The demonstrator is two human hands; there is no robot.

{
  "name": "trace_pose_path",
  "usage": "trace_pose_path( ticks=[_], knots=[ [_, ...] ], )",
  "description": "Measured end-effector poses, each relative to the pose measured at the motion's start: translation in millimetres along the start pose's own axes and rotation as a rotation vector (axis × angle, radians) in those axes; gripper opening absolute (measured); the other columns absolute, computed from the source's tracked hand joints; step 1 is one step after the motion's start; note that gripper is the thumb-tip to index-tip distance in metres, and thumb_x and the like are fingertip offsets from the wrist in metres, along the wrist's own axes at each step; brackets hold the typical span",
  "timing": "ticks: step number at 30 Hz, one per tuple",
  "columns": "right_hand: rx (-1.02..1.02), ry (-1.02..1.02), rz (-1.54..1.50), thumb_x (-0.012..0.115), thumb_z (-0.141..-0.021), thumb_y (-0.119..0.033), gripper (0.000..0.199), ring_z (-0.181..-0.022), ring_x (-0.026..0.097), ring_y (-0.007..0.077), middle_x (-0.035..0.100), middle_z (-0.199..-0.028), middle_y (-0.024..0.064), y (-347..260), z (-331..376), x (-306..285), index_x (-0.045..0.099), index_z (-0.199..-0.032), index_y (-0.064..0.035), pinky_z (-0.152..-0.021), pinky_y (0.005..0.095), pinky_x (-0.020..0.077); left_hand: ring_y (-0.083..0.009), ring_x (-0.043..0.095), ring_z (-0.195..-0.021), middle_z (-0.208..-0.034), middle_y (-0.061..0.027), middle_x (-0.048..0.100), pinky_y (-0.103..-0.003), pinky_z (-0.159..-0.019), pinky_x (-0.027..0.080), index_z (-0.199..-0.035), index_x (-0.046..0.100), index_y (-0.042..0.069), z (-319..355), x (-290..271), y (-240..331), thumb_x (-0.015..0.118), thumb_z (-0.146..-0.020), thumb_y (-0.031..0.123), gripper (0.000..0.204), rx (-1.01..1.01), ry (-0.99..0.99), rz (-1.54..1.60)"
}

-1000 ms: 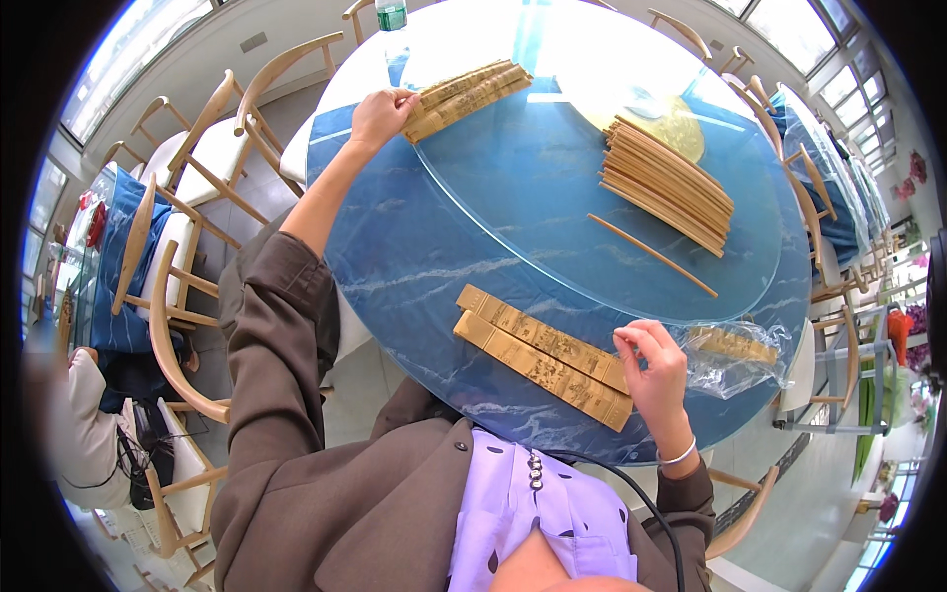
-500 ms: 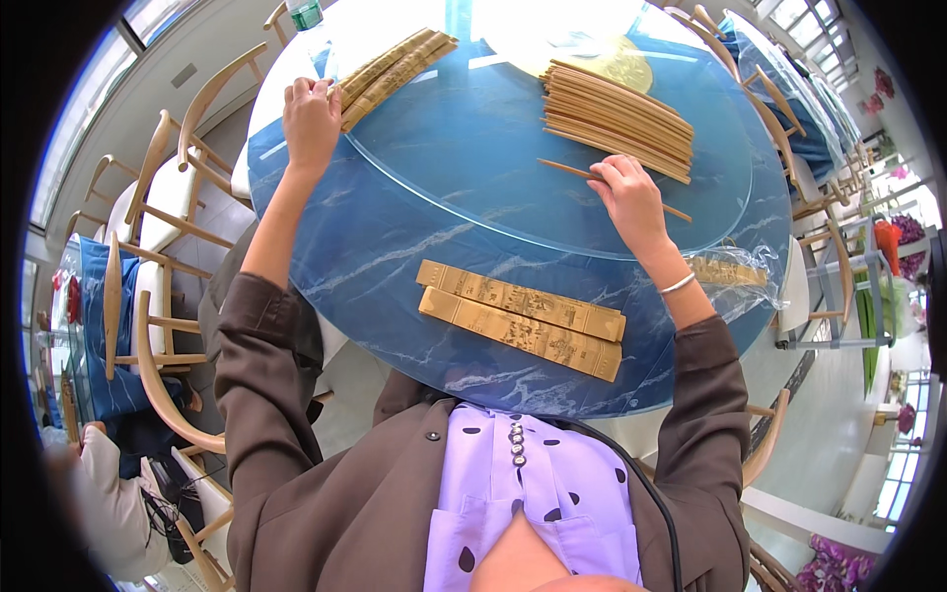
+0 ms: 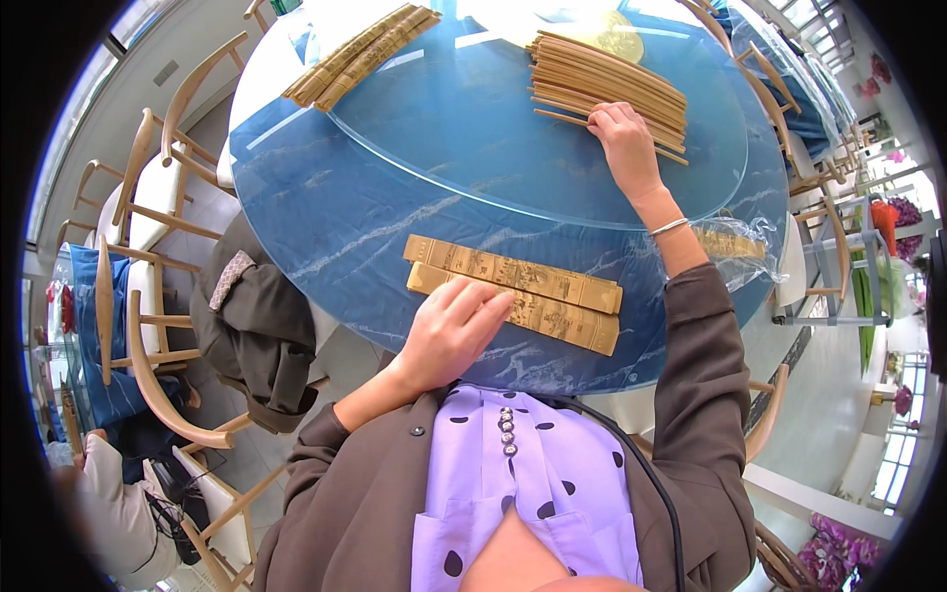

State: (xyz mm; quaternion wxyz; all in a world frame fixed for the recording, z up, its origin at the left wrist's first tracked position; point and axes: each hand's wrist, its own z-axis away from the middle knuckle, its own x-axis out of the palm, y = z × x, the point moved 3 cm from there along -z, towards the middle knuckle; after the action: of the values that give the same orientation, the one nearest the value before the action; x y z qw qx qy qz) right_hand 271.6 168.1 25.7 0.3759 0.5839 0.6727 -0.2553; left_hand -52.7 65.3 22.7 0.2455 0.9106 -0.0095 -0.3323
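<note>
Two flat gold printed paper sleeves [image 3: 562, 282] lie side by side near the table's front edge. Above the nearer sleeve is my left hand [image 3: 449, 335], its fingers bent and pressed together; what they hold, if anything, is hidden. My right hand [image 3: 625, 143] pinches a thin wooden chopstick [image 3: 558, 116] at the near side of a row of chopsticks [image 3: 612, 84]. At the far left lies a stack of long gold printed sleeves [image 3: 370, 54], with no hand on it.
The round table [image 3: 326, 212] has a blue marbled cover and a raised glass turntable [image 3: 473, 148]. A clear plastic wrapper [image 3: 755, 261] with a gold piece inside lies at the right edge. Wooden chairs [image 3: 163, 385] stand on the left, one with a dark jacket [image 3: 256, 326].
My left hand has left the far-left sleeves and come back over the near ones. My right hand has moved the chopstick from apart to up against the row.
</note>
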Motion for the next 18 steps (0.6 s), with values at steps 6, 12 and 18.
trace_pose_path(
  ticks=[6, 12, 18],
  knots=[
    [-0.035, -0.117, 0.023, 0.067, -0.087, -0.017, 0.012, -0.101, 0.060, 0.0252, 0.063, -0.096, 0.0052, 7.5, -2.4, 6.0, 0.063, -0.094, -0.0080, -0.089, 0.0380, 0.0489, -0.0233, 0.058, -0.079, -0.088, -0.0061, 0.058, -0.035, -0.069, 0.049, -0.099, 0.064, 0.004, 7.3, 9.0, -0.5, 0.073, -0.080, 0.007, 0.021, 0.028, -0.091, 0.023],
    [-0.084, -0.220, 0.256, 0.056, -0.098, -0.023, 0.022, -0.100, 0.059, 0.0291, 0.059, -0.099, 0.0128, 1.3, 0.3, 22.6, 0.055, -0.104, -0.0023, -0.090, 0.0400, 0.0477, -0.0241, 0.058, -0.078, -0.083, -0.0052, 0.057, -0.037, -0.069, 0.049, -0.092, 0.066, 0.006, -20.8, 18.6, -5.3, 0.073, -0.081, 0.013, 0.015, 0.140, -0.241, 0.012],
    [-0.091, -0.026, 0.525, 0.049, -0.096, -0.022, 0.018, -0.077, 0.065, 0.0264, 0.060, -0.087, 0.0100, -11.4, 10.2, 39.0, 0.055, -0.093, -0.0047, -0.066, 0.0368, 0.0505, -0.0237, 0.057, -0.091, -0.088, -0.0058, 0.056, -0.036, -0.079, 0.049, -0.086, 0.064, 0.007, -59.9, 61.2, -5.6, 0.072, -0.082, 0.022, 0.017, 0.266, -0.379, -0.038]
  ],
)
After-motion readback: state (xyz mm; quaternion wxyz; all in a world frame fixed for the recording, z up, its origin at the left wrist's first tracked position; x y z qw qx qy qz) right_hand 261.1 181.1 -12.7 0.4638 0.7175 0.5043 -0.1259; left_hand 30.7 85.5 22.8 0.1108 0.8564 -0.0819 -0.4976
